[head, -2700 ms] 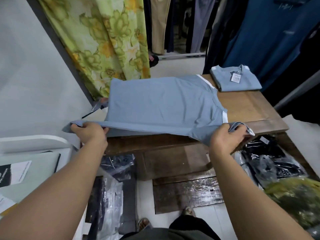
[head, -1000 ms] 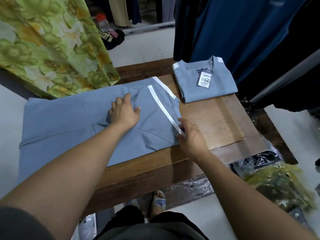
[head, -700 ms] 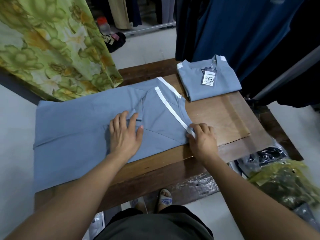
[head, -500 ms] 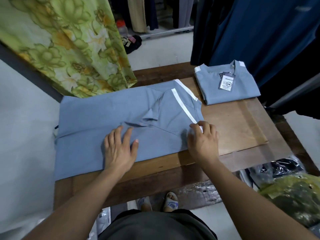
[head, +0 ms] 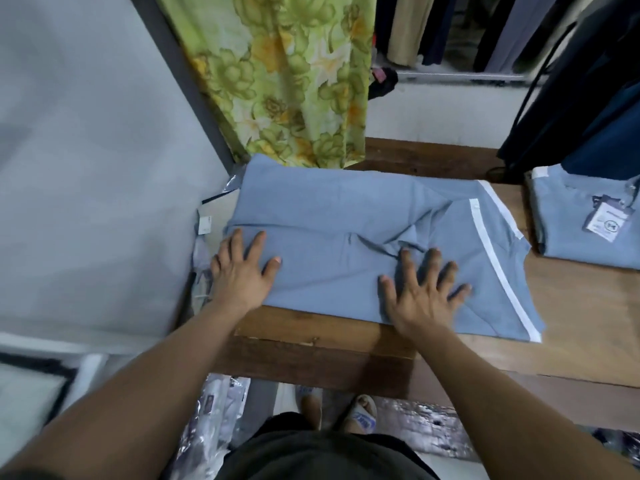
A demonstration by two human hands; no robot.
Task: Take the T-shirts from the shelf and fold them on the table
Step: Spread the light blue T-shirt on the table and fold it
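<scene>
A light blue T-shirt (head: pixel 346 223) with white trim lies partly folded across the wooden table (head: pixel 329 341), one sleeve turned in over its middle. My left hand (head: pixel 242 271) presses flat on the shirt's left end, fingers spread. On the near middle of the cloth my right hand (head: pixel 422 292) lies flat too, fingers wide apart. A second light blue T-shirt (head: pixel 581 220), folded and carrying a hang tag, sits on the table at the far right.
A green flowered cloth (head: pixel 287 77) hangs behind the table, dark garments (head: pixel 571 98) hang at the right. Plastic-wrapped packs (head: pixel 214 420) lie on the floor under the table by my feet. A grey wall (head: pixel 86 150) stands at the left.
My left hand has slid left to the shirt's left end. My right hand has let go of the white-trimmed edge and moved left onto the middle of the shirt, now flat.
</scene>
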